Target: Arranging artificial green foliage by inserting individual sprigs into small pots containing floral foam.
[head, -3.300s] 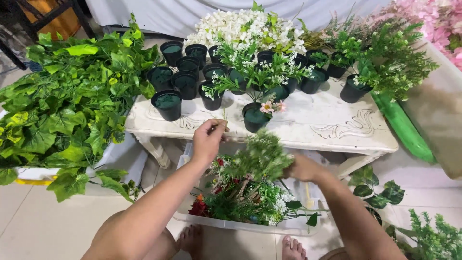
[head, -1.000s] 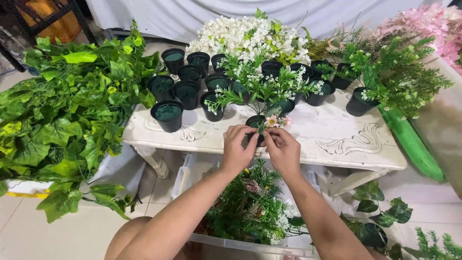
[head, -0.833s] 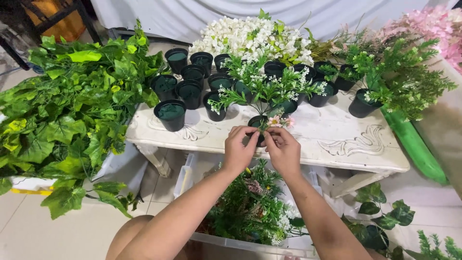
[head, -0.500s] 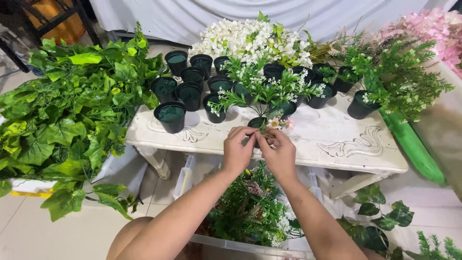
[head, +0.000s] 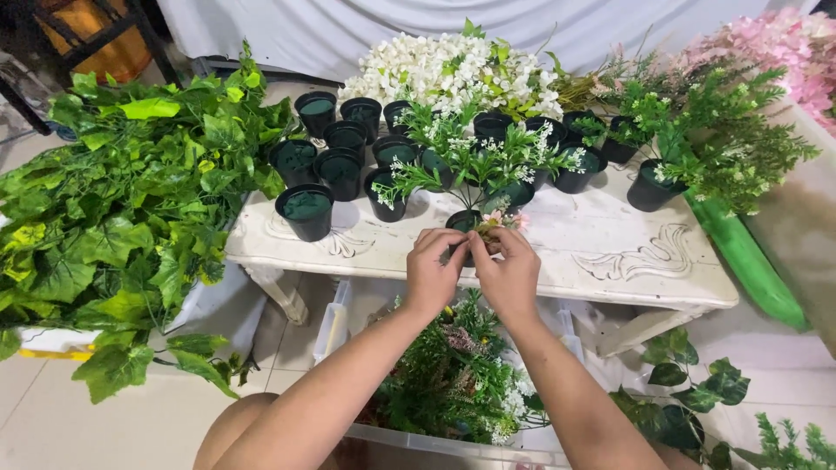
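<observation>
— What fills the left of the frame?

— A heap of broad, lobed leaves (head: 113,200), glossy like plastic or cloth, green with a few yellowish ones, hanging over a white tub (head: 52,344) at the lower left.

— And the worktop?

— The worktop (head: 601,252) is a low white piece with carved scrolls and worn paint, running across the middle. On its left half stand small round black pots (head: 305,211), each packed with dark green foam. I count about six bare ones there. The rest are partly hidden by foliage, so I cannot give a full count.

— Where are the hands?

— At the centre, at the worktop's front edge. The left hand (head: 433,271) and right hand (head: 507,274) meet with fingertips pinched on a small sprig with pinkish blossoms (head: 498,223), which stands in a black pot (head: 461,220) just behind them. Both hands are closed on the sprig's stem. Fine-leaved green sprays with tiny white flowers (head: 475,157) rise behind that pot.

— Below them?

— A clear plastic bin (head: 435,439) on the tiled floor, holding a tangle of ferny green stems with some white and yellow bits.

— To the right?

— A mound of white blossoms (head: 453,70) at upper centre, feathery green bushes in black pots (head: 723,148), pink blooms (head: 775,43) in the upper right corner, and one smooth green tube-like roll (head: 740,257) slanting off the worktop's right end.
</observation>
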